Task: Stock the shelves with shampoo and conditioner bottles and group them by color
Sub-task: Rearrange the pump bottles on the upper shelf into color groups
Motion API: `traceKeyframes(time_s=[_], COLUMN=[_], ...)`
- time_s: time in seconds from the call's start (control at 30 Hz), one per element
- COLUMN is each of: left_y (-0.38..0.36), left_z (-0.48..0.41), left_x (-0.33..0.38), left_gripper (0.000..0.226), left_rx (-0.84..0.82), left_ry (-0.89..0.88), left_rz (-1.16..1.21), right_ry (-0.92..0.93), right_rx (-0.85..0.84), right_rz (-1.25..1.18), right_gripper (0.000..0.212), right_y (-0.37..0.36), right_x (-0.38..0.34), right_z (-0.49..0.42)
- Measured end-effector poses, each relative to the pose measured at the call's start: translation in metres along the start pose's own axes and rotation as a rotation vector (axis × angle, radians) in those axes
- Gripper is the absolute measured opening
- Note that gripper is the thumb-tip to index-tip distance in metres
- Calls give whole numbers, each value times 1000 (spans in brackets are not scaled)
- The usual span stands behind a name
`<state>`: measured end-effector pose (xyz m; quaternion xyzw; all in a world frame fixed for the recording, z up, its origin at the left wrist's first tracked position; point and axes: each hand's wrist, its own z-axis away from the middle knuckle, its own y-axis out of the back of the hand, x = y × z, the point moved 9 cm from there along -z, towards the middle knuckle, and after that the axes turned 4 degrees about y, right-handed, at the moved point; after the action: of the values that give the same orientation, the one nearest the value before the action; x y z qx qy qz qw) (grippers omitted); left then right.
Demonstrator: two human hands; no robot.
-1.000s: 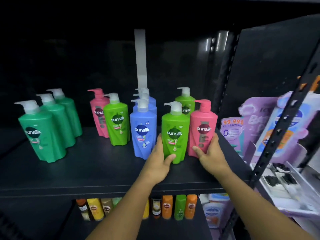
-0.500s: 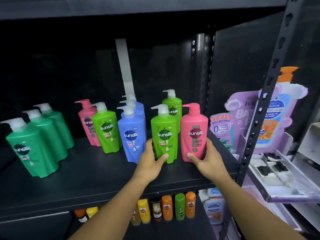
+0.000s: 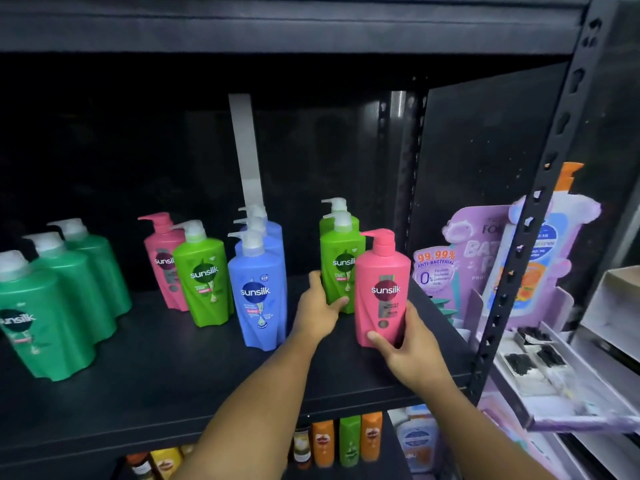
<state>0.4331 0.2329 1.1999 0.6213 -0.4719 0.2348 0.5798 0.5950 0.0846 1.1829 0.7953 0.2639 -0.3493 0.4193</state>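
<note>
the right hand (image 3: pixel 412 351) is gripping the low part of a pink pump bottle (image 3: pixel 382 289), thumb curling over its front and fingers wrapping behind. the bottle is standing upright at the near right end of the black shelf (image 3: pixel 156 375); whether its base is touching the board i cannot tell. the left hand (image 3: pixel 318 311) is clasping the base of a light green bottle (image 3: pixel 341 271) just left of the pink one and a little farther back, with a second light green bottle (image 3: pixel 337 220) sitting right behind it. further left, three blue bottles (image 3: pixel 258 292) are lining up front to back, a lone light green bottle (image 3: pixel 204 275) is overlapping the other pink bottle (image 3: pixel 160 258), and three dark green bottles (image 3: pixel 52 317) are filing along the left end. small bottles (image 3: pixel 348 441) are showing on the level below, and a purple display card (image 3: pixel 485 258) is standing beyond the shelf's right end.
</note>
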Motion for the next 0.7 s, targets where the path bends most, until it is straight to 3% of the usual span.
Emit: traceKeyframes(time_s=[0.53,0.7], left_y=[-5,-4], left_z=[-12,-1], left_x=[-4,-10], left_gripper=[68,63], left_rx=[-29,-15], left_ry=[7,-36], left_rz=[34,-152], right_ry=[40,48], right_rx=[-37,-43], right_rz=[41,41], right_gripper=[67,60], right_y=[-8,-10], right_x=[2,0], right_z=[-3,-3])
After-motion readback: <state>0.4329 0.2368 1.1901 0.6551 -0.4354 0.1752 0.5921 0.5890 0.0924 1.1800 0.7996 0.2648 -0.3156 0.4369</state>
